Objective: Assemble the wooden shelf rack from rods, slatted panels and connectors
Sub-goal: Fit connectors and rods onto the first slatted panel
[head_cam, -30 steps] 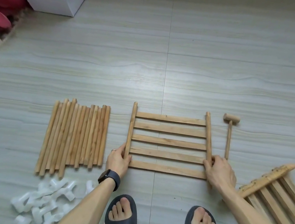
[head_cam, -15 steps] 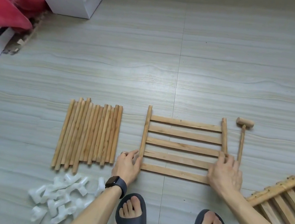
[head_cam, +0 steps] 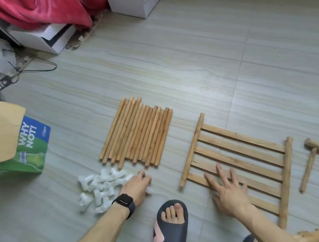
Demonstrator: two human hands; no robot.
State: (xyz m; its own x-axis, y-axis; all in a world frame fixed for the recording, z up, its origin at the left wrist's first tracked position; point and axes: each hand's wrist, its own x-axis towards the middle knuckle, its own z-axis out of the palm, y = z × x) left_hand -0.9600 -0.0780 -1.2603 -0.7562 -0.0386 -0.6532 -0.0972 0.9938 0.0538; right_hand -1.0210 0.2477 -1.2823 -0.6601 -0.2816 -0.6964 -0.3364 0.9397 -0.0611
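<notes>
Panel (head_cam: 242, 137) lies flat on floor between rods (head_cam: 137, 134) and mallet (head_cam: 308, 167); right hand (head_cam: 229, 194) rests on its near slats, fingers spread, probably pinning it, while left hand (head_cam: 136, 188) reaches connectors (head_cam: 99, 183), fingers curled over one, clamp unconfirmed.

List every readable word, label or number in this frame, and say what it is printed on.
"WHY NOT!": on the blue side of the blue-and-green carton, running sideways.
Small logo beside it and white lettering on the green part: too blurred to read.
Smartwatch face: dark, no text showing.
</notes>
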